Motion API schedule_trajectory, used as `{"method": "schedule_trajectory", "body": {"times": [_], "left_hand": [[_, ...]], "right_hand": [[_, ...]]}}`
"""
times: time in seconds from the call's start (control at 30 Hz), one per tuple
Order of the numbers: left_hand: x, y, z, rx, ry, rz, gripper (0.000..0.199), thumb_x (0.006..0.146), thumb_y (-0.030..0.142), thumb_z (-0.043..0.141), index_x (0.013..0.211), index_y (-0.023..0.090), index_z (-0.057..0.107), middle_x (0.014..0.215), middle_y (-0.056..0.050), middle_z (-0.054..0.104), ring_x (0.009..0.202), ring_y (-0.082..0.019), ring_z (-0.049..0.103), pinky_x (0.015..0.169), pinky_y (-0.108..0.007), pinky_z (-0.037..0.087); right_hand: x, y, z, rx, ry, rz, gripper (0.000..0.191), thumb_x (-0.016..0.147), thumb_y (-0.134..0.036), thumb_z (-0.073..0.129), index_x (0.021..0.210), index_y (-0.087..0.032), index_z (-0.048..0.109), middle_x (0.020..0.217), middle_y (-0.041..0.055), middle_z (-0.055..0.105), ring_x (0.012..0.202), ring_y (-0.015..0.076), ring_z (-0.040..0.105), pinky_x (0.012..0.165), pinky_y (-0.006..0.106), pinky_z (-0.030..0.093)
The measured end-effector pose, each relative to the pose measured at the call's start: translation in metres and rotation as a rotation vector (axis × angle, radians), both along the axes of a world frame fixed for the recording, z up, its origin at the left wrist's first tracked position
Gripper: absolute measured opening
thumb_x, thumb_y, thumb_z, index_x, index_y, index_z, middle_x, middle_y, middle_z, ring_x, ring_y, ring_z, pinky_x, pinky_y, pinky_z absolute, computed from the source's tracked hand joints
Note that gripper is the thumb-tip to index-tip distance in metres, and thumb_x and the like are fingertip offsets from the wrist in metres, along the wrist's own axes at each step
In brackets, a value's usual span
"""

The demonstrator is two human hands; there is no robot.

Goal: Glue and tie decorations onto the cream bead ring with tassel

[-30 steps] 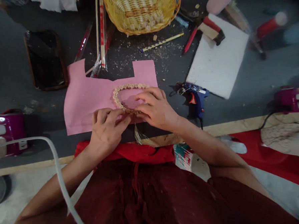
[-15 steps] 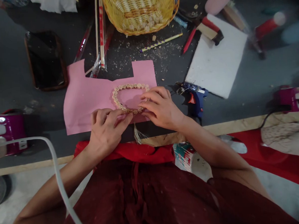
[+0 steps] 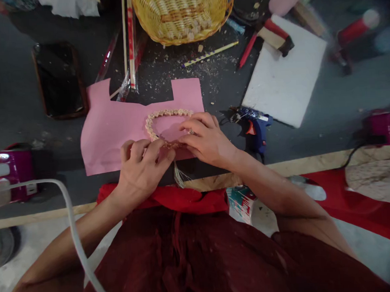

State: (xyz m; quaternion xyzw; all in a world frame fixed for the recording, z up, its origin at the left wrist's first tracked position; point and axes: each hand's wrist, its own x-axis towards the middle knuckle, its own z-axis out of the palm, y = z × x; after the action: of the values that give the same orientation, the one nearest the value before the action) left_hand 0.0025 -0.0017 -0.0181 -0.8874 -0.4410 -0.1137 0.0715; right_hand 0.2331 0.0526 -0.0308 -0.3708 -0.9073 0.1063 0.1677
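Note:
A cream beaded garland [image 3: 150, 122] lies as a loop on a pink paper sheet [image 3: 109, 128], with a pale thread tassel [image 3: 180, 175] hanging from its near side toward the table edge. My left hand [image 3: 140, 166] pinches the loop's near side between thumb and fingers. On the right, my right hand [image 3: 207, 139] has its thumb and fingers closed on the same near stretch and covers the loop's right end. The small section between both hands is partly hidden by fingertips.
A yellow wicker basket [image 3: 184, 16] with small pale pieces stands at the back. Left lies a phone [image 3: 60, 79]; right, a blue glue gun [image 3: 258, 132] beside a white board [image 3: 286, 80]. A pencil [image 3: 210, 55] rests among crumbs. A white cable [image 3: 73, 226] crosses at left.
The near side of the garland has been turned or lifted slightly between my fingers. My left fingers have shifted a little to the right, and the right fingers have curled closer over the loop.

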Motion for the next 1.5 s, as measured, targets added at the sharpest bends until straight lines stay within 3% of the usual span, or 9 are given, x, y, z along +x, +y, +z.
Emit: {"method": "schedule_trajectory", "body": {"times": [0.4,0.6,1.07,1.5], "left_hand": [[-0.006,0.001,0.004,-0.090,-0.142,0.009,0.042,0.090,0.012,0.057,0.122,0.038,0.063,0.118,-0.004,0.065,0.105,-0.027,0.050,0.087,-0.045,0.038],[-0.013,0.022,0.014,-0.110,-0.168,0.051,0.027,0.091,0.025,0.060,0.115,0.034,0.066,0.122,-0.005,0.063,0.106,-0.030,0.049,0.082,-0.046,0.040],[-0.005,0.045,0.006,-0.225,-0.109,-0.074,0.018,0.096,0.029,0.052,0.101,0.027,0.069,0.134,-0.006,0.055,0.117,-0.032,0.044,0.090,-0.051,0.041],[-0.004,0.049,0.003,-0.330,-0.174,-0.070,0.018,0.092,0.026,0.054,0.095,0.025,0.072,0.136,-0.008,0.054,0.119,-0.035,0.045,0.091,-0.057,0.041]], "right_hand": [[0.001,0.000,0.000,-0.016,0.011,0.002,0.014,0.093,-0.022,0.057,0.100,-0.024,0.069,0.123,0.0046,0.061,0.120,0.0268,0.041,0.094,0.045,0.035],[0.001,0.000,0.001,-0.014,0.001,0.004,0.021,0.089,-0.016,0.058,0.105,-0.025,0.068,0.126,0.0043,0.060,0.121,0.0276,0.041,0.095,0.047,0.036],[-0.001,0.000,0.000,-0.039,0.034,0.013,0.012,0.090,-0.024,0.060,0.100,-0.022,0.067,0.126,0.0063,0.059,0.123,0.0296,0.041,0.097,0.049,0.036],[-0.006,0.001,0.001,-0.042,0.015,-0.008,0.012,0.091,-0.026,0.059,0.098,-0.023,0.069,0.127,0.0063,0.059,0.123,0.0303,0.041,0.095,0.049,0.036]]}}
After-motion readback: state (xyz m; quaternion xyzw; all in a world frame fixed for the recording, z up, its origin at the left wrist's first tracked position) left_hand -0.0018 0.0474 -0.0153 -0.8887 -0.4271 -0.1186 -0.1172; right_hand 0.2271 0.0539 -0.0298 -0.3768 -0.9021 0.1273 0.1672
